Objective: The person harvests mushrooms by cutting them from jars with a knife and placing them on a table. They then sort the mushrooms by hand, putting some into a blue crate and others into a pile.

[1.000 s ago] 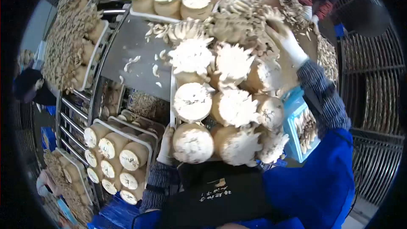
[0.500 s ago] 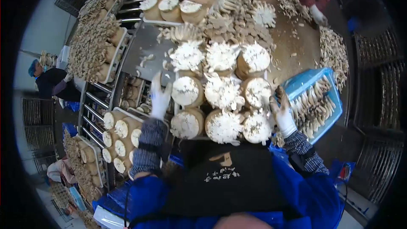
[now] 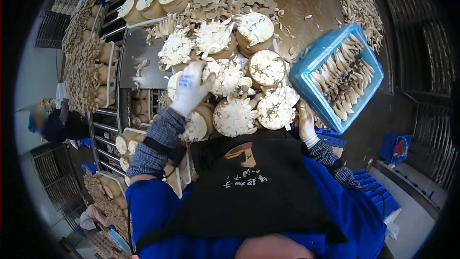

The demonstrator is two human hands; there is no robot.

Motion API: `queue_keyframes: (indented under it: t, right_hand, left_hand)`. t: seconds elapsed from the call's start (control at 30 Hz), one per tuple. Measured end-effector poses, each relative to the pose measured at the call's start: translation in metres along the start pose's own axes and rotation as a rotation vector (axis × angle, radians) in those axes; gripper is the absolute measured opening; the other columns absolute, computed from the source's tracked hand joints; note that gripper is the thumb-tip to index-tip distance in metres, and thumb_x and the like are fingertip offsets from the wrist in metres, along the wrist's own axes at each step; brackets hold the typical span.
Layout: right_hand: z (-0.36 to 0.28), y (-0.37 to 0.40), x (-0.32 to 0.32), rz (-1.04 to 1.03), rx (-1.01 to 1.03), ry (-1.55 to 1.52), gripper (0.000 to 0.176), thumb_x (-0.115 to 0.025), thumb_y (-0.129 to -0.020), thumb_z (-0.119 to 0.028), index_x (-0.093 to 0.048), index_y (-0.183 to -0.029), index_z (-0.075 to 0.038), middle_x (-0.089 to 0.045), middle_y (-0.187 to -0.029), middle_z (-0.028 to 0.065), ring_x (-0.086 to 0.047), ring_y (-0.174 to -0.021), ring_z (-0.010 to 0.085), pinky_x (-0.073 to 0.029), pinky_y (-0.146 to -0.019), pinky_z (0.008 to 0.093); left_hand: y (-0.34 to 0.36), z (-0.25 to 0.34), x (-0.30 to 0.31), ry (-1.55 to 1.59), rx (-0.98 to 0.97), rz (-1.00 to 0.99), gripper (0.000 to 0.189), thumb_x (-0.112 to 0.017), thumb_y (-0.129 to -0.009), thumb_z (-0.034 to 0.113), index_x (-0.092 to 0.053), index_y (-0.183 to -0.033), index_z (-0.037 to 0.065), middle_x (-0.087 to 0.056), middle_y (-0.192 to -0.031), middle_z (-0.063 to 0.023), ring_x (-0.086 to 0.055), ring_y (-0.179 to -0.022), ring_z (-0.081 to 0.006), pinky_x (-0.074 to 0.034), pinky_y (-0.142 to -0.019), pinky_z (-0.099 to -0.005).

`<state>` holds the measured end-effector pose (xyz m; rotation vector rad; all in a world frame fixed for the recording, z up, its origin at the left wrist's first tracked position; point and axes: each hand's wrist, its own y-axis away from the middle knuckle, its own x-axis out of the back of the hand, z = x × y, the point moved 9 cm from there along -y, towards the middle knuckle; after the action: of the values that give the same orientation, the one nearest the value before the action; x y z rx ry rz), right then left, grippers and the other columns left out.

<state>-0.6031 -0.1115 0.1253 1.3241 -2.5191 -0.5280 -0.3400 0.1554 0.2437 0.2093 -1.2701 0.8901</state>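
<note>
My left hand (image 3: 191, 87), in a white glove with blue print, is above the left column of mushroom blocks, palm down. Its thumb stands apart from the fingers, with nothing seen between them. Below it is a round tan block (image 3: 195, 127) with a white cut top; another block (image 3: 235, 116) sits beside it, bearing ragged white stem stubs. My right hand (image 3: 306, 122), gloved with dark-stained fingertips, is upright beside the front right block (image 3: 275, 110). Its fingers are stretched upward and appear to hold nothing; whether they touch the block cannot be made out.
A blue-lined basket (image 3: 303, 74) of cut mushrooms is at the right. Mushroom clusters (image 3: 235, 2) lie on the metal table (image 3: 311, 14). Roller rails (image 3: 108, 136) with trays of blocks run along the left. A co-worker (image 3: 50, 122) stands further left.
My left hand has moved right, from beside the blocks to over them. My right hand has moved lower, along the front right block. The view has turned, and a co-worker's arm has left the top right.
</note>
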Motion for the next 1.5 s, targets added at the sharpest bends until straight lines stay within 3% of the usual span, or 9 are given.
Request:
queue_keyframes:
  t: [0.23,0.5,0.63,0.83,0.9,1.17,1.23,1.3,1.5]
  right_hand:
    - [0.083,-0.002,0.002,-0.058,-0.134,-0.051,0.048,-0.052,-0.101,-0.049,-0.059,-0.124,-0.008,-0.05,-0.077,-0.0071,-0.041,-0.06,0.003,-0.033,-0.051,0.0199]
    - [0.033,0.029,-0.009,0.103,-0.296,-0.306,0.022,-0.067,-0.093,-0.017,-0.061,-0.107,-0.001,-0.059,-0.08,0.0009,-0.05,-0.058,0.0074,-0.039,-0.046,0.0209]
    - [0.01,0.016,-0.009,0.07,0.034,-0.156,0.034,-0.067,-0.094,-0.013,-0.056,-0.121,0.004,-0.065,-0.096,0.0042,-0.059,-0.083,0.0083,-0.049,-0.076,0.0227]
    - [-0.029,0.01,-0.019,-0.006,0.175,0.069,0.058,-0.073,-0.086,-0.003,-0.049,-0.137,0.004,-0.067,-0.107,0.0106,-0.062,-0.096,0.0149,-0.051,-0.083,0.0241]
    - [-0.063,0.0,-0.017,0.108,0.626,0.363,0.065,-0.078,-0.083,-0.013,-0.048,-0.138,0.006,-0.065,-0.12,0.024,-0.061,-0.116,0.0265,-0.052,-0.093,0.0348]
    - [-0.068,-0.033,-0.042,-0.25,0.314,0.374,0.014,-0.071,-0.089,-0.009,-0.067,-0.1,-0.001,-0.066,-0.077,0.0052,-0.058,-0.065,0.0094,-0.048,-0.058,0.0273]
    - [-0.086,-0.028,-0.039,-0.179,0.743,0.421,0.015,-0.071,-0.089,-0.006,-0.064,-0.102,0.0,-0.061,-0.072,-0.0012,-0.053,-0.064,0.0044,-0.043,-0.057,0.021]
    - [-0.086,-0.032,-0.035,-0.19,0.111,0.103,0.013,-0.068,-0.091,-0.005,-0.064,-0.102,0.0,-0.065,-0.078,0.0014,-0.057,-0.071,0.0074,-0.048,-0.066,0.0237]
    - [-0.11,-0.039,-0.109,-0.413,0.332,0.125,0.016,-0.069,-0.088,-0.001,-0.063,-0.103,0.002,-0.067,-0.098,0.0049,-0.06,-0.091,0.0098,-0.049,-0.081,0.0235]
  left_hand:
    - [0.022,0.111,-0.039,0.171,-0.095,-0.507,0.057,-0.075,-0.076,0.038,-0.058,-0.118,0.003,-0.062,-0.106,-0.0158,-0.06,-0.1,-0.0335,-0.048,-0.087,-0.0426]
    - [0.044,0.149,-0.076,-0.073,-0.253,-0.78,0.118,-0.078,-0.068,0.055,-0.02,-0.153,-0.001,-0.044,-0.14,-0.0326,-0.049,-0.122,-0.0427,-0.034,-0.108,-0.0475]
    - [0.052,0.156,-0.094,-0.194,-0.221,-0.812,0.108,-0.077,-0.073,0.044,-0.021,-0.155,0.003,-0.042,-0.142,-0.0333,-0.05,-0.123,-0.0442,-0.034,-0.109,-0.049]
    - [0.052,0.165,-0.094,-0.337,-0.194,-0.76,0.09,-0.07,-0.081,0.019,-0.022,-0.157,0.013,-0.046,-0.139,-0.0318,-0.06,-0.108,-0.0367,-0.045,-0.095,-0.045]
    - [0.051,0.161,-0.098,-0.318,-0.173,-0.719,0.089,-0.069,-0.08,0.017,-0.023,-0.157,0.013,-0.051,-0.133,-0.0296,-0.062,-0.104,-0.0352,-0.047,-0.091,-0.0436]
    - [0.033,0.118,-0.112,0.108,0.064,-0.709,0.068,-0.063,-0.079,0.013,-0.044,-0.144,0.01,-0.066,-0.105,-0.0188,-0.066,-0.096,-0.0339,-0.05,-0.086,-0.0435]
    - [0.032,0.105,-0.105,0.151,-0.018,-0.412,0.053,-0.064,-0.078,0.012,-0.055,-0.131,0.008,-0.065,-0.106,-0.0167,-0.066,-0.096,-0.0339,-0.052,-0.084,-0.0437]
    - [0.029,0.116,-0.07,0.083,-0.202,-0.129,0.038,-0.062,-0.081,0.013,-0.062,-0.119,0.012,-0.066,-0.1,-0.0129,-0.067,-0.088,-0.0287,-0.053,-0.077,-0.0411]
    - [0.07,0.0,0.008,0.464,0.387,0.215,0.027,-0.062,-0.082,0.0,-0.069,-0.108,0.006,-0.071,-0.099,-0.0143,-0.068,-0.089,-0.0297,-0.054,-0.078,-0.0371]
